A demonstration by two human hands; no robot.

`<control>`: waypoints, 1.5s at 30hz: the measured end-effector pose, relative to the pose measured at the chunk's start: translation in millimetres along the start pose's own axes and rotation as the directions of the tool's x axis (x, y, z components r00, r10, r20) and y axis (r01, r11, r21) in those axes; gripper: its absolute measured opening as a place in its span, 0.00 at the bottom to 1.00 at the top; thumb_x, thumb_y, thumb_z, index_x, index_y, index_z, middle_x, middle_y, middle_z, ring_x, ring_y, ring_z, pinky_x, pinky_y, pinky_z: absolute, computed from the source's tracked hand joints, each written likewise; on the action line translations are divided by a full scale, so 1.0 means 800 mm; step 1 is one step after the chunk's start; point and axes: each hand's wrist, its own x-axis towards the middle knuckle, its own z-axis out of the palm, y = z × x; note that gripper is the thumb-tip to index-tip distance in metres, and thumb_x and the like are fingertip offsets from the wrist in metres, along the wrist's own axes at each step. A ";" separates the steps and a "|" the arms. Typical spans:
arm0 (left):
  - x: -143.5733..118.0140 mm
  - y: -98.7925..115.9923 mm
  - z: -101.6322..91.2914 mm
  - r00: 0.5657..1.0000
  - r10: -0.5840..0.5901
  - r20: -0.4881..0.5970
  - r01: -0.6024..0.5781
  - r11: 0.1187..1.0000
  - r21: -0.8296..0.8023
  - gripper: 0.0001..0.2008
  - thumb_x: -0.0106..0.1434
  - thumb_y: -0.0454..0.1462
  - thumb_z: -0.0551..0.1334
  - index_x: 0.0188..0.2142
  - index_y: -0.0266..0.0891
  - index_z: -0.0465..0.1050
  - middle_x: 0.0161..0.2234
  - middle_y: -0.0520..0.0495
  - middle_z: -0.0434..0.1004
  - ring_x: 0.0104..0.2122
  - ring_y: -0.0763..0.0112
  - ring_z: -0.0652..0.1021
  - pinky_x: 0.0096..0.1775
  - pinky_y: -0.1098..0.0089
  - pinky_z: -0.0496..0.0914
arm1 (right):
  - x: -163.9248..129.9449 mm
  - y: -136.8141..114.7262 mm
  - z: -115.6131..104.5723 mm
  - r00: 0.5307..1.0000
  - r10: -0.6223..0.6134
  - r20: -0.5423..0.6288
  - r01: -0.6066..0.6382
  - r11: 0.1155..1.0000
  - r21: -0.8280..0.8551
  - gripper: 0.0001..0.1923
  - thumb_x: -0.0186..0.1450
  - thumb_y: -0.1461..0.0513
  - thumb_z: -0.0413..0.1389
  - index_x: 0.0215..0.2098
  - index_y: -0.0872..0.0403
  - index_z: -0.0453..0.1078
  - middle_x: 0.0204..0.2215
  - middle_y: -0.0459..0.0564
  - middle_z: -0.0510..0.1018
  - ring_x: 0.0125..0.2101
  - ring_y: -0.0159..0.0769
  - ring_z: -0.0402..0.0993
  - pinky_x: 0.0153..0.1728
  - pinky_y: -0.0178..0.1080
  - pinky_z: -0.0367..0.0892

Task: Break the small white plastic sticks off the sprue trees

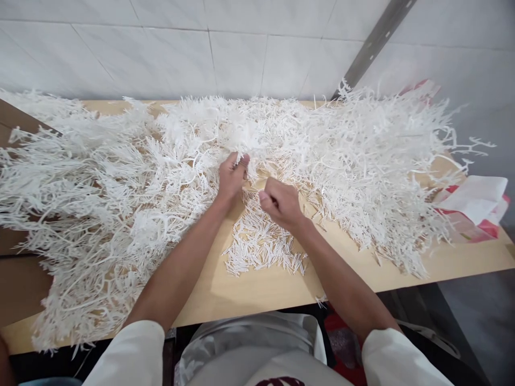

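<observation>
A wooden table (257,289) is heaped with white plastic branched sprues (362,161) that spread from the left edge to the right. My left hand (232,174) pinches a white sprue piece at the heap's middle, thumb and fingers closed on it. My right hand (281,202) is curled into a fist just to the right, gripping something small and white that is mostly hidden. Below both hands lies a loose pile of small white sticks (261,246) on the bare wood.
A white tiled wall (241,48) stands behind the table, with a grey metal strip (374,43) running diagonally. A red and white plastic bag (475,209) lies at the table's right end. A brown board (16,262) sits at the left. My lap is below the front edge.
</observation>
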 end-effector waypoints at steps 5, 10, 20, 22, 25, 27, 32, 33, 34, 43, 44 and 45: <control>-0.003 0.005 -0.003 0.999 0.016 0.034 -0.017 0.999 0.030 0.25 0.60 0.60 0.57 0.25 0.41 0.59 0.19 0.55 0.58 0.21 0.76 0.65 0.26 0.69 0.60 | 0.003 -0.003 0.003 0.989 0.131 -0.066 -0.124 0.987 0.101 0.11 0.70 0.53 0.50 0.33 0.48 0.67 0.28 0.44 0.71 0.29 0.30 0.66 0.30 0.37 0.64; -0.007 0.009 0.000 0.993 0.091 0.069 -0.099 0.988 0.119 0.27 0.61 0.58 0.58 0.22 0.40 0.55 0.18 0.56 0.53 0.20 0.77 0.60 0.24 0.70 0.55 | 0.010 0.027 -0.003 0.884 0.438 -0.162 -0.392 0.884 0.254 0.14 0.67 0.49 0.53 0.48 0.45 0.67 0.43 0.48 0.72 0.36 0.31 0.70 0.38 0.38 0.68; -0.008 0.018 -0.001 0.973 0.197 0.117 -0.218 0.956 0.197 0.28 0.63 0.56 0.57 0.20 0.39 0.50 0.19 0.55 0.49 0.22 0.76 0.55 0.27 0.68 0.53 | 0.007 0.013 -0.003 0.981 0.192 -0.034 -0.192 0.981 0.024 0.16 0.70 0.55 0.48 0.25 0.51 0.61 0.23 0.43 0.63 0.26 0.30 0.59 0.28 0.37 0.56; -0.008 0.016 -0.001 0.968 0.218 0.128 -0.241 0.948 0.210 0.29 0.63 0.56 0.57 0.20 0.39 0.49 0.19 0.55 0.49 0.22 0.76 0.55 0.27 0.68 0.52 | 0.006 0.009 -0.001 0.988 0.153 -0.020 -0.153 0.988 -0.013 0.17 0.70 0.57 0.48 0.23 0.51 0.57 0.21 0.42 0.61 0.24 0.29 0.57 0.27 0.37 0.54; -0.008 0.014 -0.001 0.952 0.268 0.146 -0.296 0.926 0.234 0.29 0.62 0.56 0.57 0.19 0.39 0.49 0.19 0.54 0.51 0.22 0.75 0.56 0.27 0.67 0.53 | 0.004 0.008 0.004 0.989 0.144 -0.037 -0.144 0.989 -0.010 0.16 0.68 0.61 0.48 0.23 0.51 0.52 0.20 0.41 0.58 0.22 0.28 0.54 0.26 0.36 0.53; -0.007 0.012 -0.001 0.945 0.288 0.152 -0.318 0.916 0.243 0.29 0.62 0.56 0.58 0.19 0.39 0.50 0.19 0.54 0.53 0.22 0.74 0.57 0.28 0.67 0.53 | 0.002 0.007 0.008 0.991 0.129 -0.047 -0.129 0.992 -0.001 0.15 0.67 0.63 0.49 0.23 0.51 0.50 0.19 0.40 0.57 0.21 0.27 0.52 0.24 0.36 0.52; -0.004 0.010 -0.001 0.979 0.170 -0.111 -0.145 0.968 0.204 0.27 0.63 0.55 0.58 0.20 0.40 0.52 0.18 0.55 0.51 0.21 0.76 0.54 0.26 0.67 0.51 | -0.006 -0.012 0.014 0.970 -0.212 0.120 0.210 0.977 0.028 0.14 0.64 0.67 0.47 0.22 0.50 0.49 0.18 0.40 0.57 0.20 0.28 0.51 0.22 0.37 0.51; -0.005 0.011 -0.001 0.981 0.145 -0.130 -0.119 0.974 0.192 0.26 0.64 0.54 0.57 0.21 0.40 0.52 0.18 0.56 0.51 0.21 0.76 0.55 0.26 0.68 0.52 | -0.007 -0.014 0.013 0.963 -0.232 0.141 0.230 0.973 0.029 0.14 0.64 0.66 0.47 0.22 0.50 0.50 0.18 0.40 0.57 0.21 0.29 0.52 0.23 0.37 0.52; -0.006 0.012 0.000 0.986 0.140 -0.093 -0.121 0.975 0.187 0.25 0.64 0.54 0.57 0.21 0.40 0.53 0.18 0.56 0.52 0.21 0.76 0.55 0.26 0.68 0.53 | -0.007 -0.013 0.011 0.964 -0.231 0.135 0.229 0.973 0.029 0.14 0.65 0.65 0.48 0.22 0.50 0.52 0.18 0.41 0.59 0.21 0.29 0.53 0.22 0.37 0.52; -0.010 0.013 0.001 0.981 0.179 0.071 -0.189 0.968 0.164 0.24 0.66 0.53 0.55 0.23 0.40 0.54 0.17 0.58 0.52 0.18 0.80 0.56 0.23 0.70 0.52 | 0.005 0.033 -0.010 0.909 0.379 -0.175 -0.370 0.925 0.086 0.17 0.65 0.50 0.55 0.26 0.51 0.59 0.20 0.40 0.62 0.21 0.27 0.57 0.24 0.35 0.56; -0.010 0.012 0.001 0.978 0.188 0.094 -0.202 0.964 0.173 0.24 0.66 0.53 0.55 0.23 0.40 0.54 0.17 0.58 0.52 0.18 0.80 0.55 0.23 0.70 0.51 | 0.005 0.034 -0.009 0.902 0.409 -0.138 -0.398 0.912 0.100 0.15 0.66 0.50 0.55 0.30 0.50 0.62 0.22 0.40 0.66 0.22 0.27 0.60 0.25 0.35 0.57; -0.009 0.012 0.000 0.973 0.198 0.115 -0.217 0.958 0.187 0.24 0.66 0.53 0.55 0.22 0.40 0.54 0.17 0.58 0.51 0.18 0.80 0.55 0.23 0.70 0.51 | 0.005 0.035 -0.008 0.906 0.411 -0.099 -0.402 0.910 0.101 0.13 0.67 0.50 0.53 0.34 0.50 0.64 0.25 0.41 0.68 0.24 0.27 0.62 0.26 0.35 0.58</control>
